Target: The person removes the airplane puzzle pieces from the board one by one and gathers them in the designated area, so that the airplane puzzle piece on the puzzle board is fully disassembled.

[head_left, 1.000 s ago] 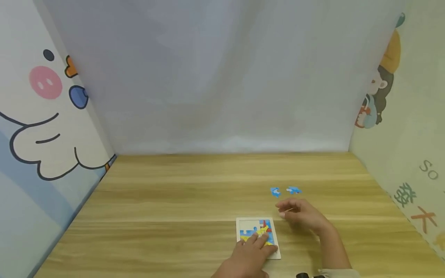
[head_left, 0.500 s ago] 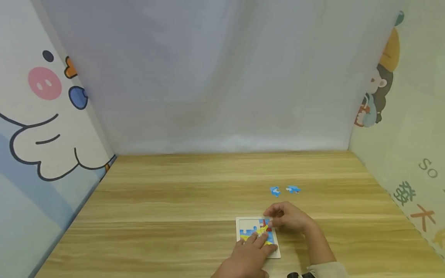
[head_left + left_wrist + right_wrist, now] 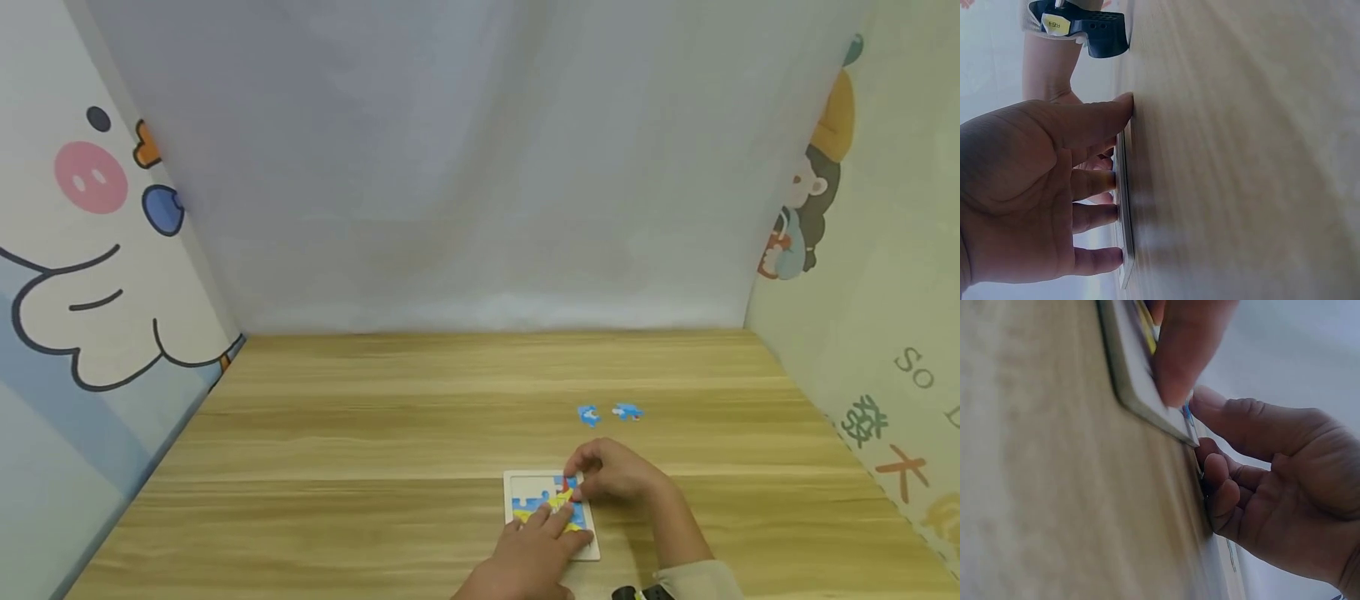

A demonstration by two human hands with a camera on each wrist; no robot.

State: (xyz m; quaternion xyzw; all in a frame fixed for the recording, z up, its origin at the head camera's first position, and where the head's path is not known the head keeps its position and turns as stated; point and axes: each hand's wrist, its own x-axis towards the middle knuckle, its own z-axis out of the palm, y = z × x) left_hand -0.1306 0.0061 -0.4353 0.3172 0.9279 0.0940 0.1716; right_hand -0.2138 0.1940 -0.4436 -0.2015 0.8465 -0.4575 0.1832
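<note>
A small jigsaw puzzle (image 3: 534,487) in a white frame lies near the front of the table, showing blue, yellow and red pieces and a bare cream area at its upper left. My left hand (image 3: 534,552) rests flat across its lower part, fingers extended, hiding some of the picture. At the upper right corner, the thumb and index finger of my right hand (image 3: 617,472) pinch the puzzle's edge beside a red patch. In the right wrist view its thumb (image 3: 1210,400) lies over the board, with the other fingers curled beside the corner.
Two loose blue puzzle pieces lie beyond the right hand, one at left (image 3: 588,415) and one at right (image 3: 627,412). The wooden table (image 3: 337,433) meets a pale backdrop (image 3: 480,208) at the back and cartoon-printed panels on both sides.
My right hand has moved left and slightly down, from beside the loose pieces to the puzzle's upper right corner. The left hand has stayed on the puzzle.
</note>
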